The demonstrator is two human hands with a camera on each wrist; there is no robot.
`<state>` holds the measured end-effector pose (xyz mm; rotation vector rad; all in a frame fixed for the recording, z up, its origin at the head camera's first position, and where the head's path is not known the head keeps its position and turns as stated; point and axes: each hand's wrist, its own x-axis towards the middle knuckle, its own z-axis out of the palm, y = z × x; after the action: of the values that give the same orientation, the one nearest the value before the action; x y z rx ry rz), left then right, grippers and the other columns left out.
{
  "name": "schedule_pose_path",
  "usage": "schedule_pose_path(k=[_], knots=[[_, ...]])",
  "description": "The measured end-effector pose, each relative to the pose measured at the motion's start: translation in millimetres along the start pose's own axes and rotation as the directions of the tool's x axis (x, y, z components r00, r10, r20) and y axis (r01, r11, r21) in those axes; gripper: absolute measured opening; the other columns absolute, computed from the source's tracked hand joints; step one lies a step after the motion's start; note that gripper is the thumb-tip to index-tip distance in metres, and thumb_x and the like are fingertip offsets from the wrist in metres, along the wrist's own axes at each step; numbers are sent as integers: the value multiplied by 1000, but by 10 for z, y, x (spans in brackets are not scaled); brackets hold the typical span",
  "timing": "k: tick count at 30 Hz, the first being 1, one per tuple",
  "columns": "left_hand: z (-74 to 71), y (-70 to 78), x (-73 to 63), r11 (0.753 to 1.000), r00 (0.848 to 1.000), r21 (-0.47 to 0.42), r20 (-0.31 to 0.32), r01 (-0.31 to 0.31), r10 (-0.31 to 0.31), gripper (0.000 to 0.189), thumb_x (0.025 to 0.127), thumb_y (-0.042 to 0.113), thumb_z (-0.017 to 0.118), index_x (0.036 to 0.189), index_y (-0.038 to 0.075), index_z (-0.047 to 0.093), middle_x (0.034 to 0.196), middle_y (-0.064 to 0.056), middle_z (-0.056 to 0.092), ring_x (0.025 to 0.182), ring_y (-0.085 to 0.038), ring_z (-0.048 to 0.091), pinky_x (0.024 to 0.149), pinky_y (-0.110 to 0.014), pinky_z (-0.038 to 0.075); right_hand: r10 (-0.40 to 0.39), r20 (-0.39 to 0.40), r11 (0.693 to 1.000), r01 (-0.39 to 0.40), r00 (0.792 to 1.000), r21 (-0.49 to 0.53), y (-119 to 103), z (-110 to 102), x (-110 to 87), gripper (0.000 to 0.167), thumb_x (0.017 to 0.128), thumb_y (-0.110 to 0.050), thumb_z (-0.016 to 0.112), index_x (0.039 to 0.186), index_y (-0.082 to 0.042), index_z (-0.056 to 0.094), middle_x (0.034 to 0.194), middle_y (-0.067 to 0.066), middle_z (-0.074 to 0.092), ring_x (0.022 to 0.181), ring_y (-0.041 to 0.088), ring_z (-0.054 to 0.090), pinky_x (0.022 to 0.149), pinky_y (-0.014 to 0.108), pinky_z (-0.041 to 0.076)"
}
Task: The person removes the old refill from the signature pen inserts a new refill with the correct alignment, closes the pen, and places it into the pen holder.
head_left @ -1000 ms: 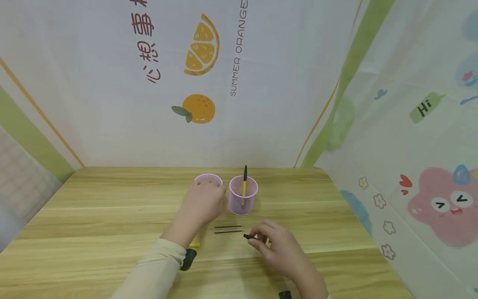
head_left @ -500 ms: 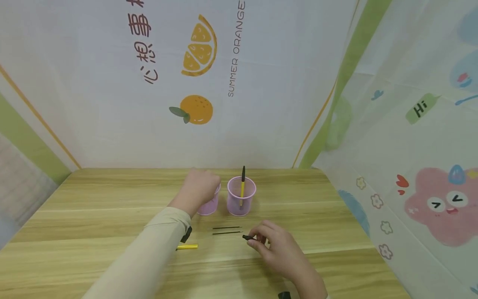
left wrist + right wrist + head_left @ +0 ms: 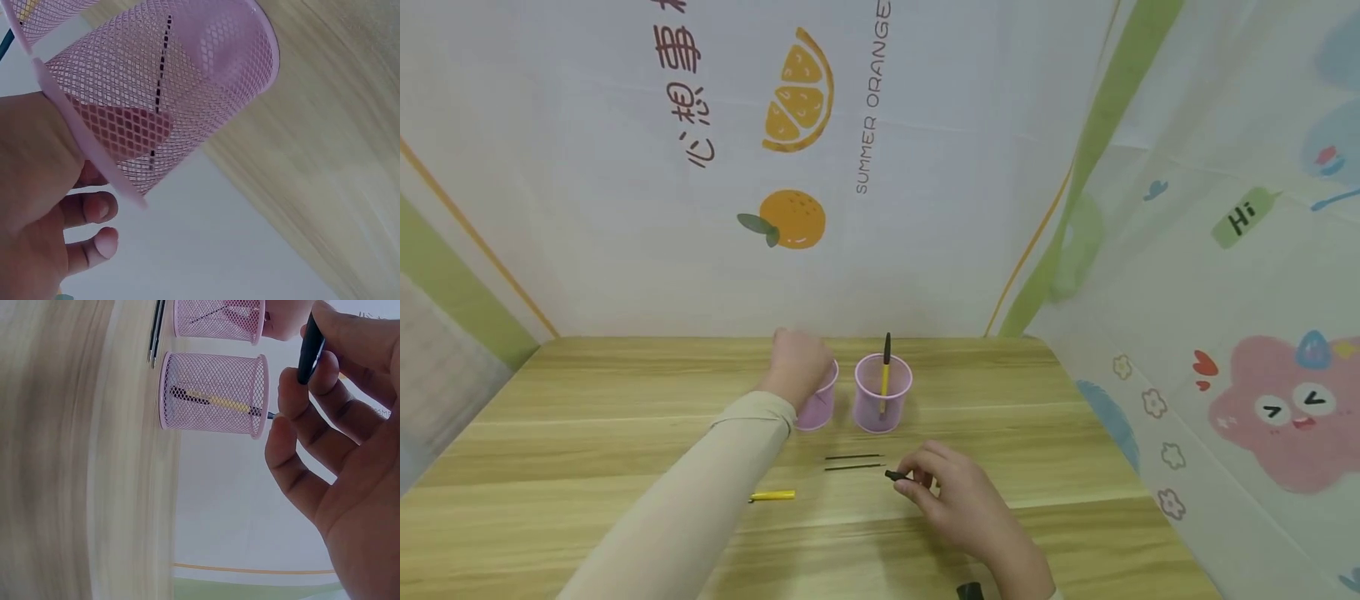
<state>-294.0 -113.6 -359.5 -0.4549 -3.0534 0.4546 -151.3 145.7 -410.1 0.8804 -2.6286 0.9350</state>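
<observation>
My left hand (image 3: 799, 365) reaches into the left pink mesh cup (image 3: 219, 69). One digit shows through the mesh beside a thin dark refill (image 3: 162, 62) leaning inside; other fingers curl outside the rim. I cannot tell whether the digits inside pinch the refill. My right hand (image 3: 958, 500) hovers low over the table, pinching a black tapered pen piece (image 3: 310, 350) between thumb and fingertips. Two thin black refills (image 3: 853, 462) lie side by side left of that hand. A yellow pen barrel (image 3: 775, 495) lies by my left sleeve.
Right of the left cup stands a second pink mesh cup (image 3: 868, 417) holding a yellow-and-black pen (image 3: 885, 379). The wood-grain table (image 3: 1000, 400) ends at a printed white cloth (image 3: 955, 208) behind and another on the right.
My left hand has moved left from over the front of its cup and dipped to the far-left rim, uncovering the yellow barrel. The right hand keeps its pinch and position.
</observation>
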Motion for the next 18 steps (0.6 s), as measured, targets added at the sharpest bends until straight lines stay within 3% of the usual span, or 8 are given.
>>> schedule_pose_path(k=[4,8,12,14,18], knots=[[-32,-8,-4,999,1000,40,17,-26,25,6,90,20,81,95,19,78,87,-1,74,78,-19,65,84,-42,61,22,15,1000,-22,1000,8,-14,-15,-1,6,96,-23,79,98,-22,74,90,-19,61,81,-6,54,70,19,49],[-85,-34,-46,998,998,19,24,-64,63,9,87,21,85,91,20,77,85,-1,74,78,-19,66,82,-42,63,32,21,999,-32,999,12,-22,-25,-2,5,97,-24,78,98,-22,74,90,-19,62,82,-5,55,70,19,50],[-139,-60,-83,985,994,-138,18,-108,111,4,91,16,80,91,17,76,88,-4,75,82,-21,68,79,-43,64,21,20,1000,-21,1000,13,-23,-33,0,5,97,-23,78,97,-22,73,90,-19,61,81,-6,54,70,21,51],[-148,-74,-86,958,992,-264,17,-114,123,7,94,10,73,90,15,74,88,-4,74,82,-21,66,78,-40,63,11,17,1000,-11,1000,13,-22,-36,1,5,97,-22,78,97,-21,73,89,-18,62,81,-6,54,71,21,52],[-114,-110,-75,865,989,-486,4,-127,147,20,87,-5,61,79,11,70,78,-3,67,73,-17,58,69,-32,54,-1,9,1000,1,1000,13,-21,-43,-1,6,96,-20,79,97,-20,73,89,-18,62,80,-6,54,71,22,53]])
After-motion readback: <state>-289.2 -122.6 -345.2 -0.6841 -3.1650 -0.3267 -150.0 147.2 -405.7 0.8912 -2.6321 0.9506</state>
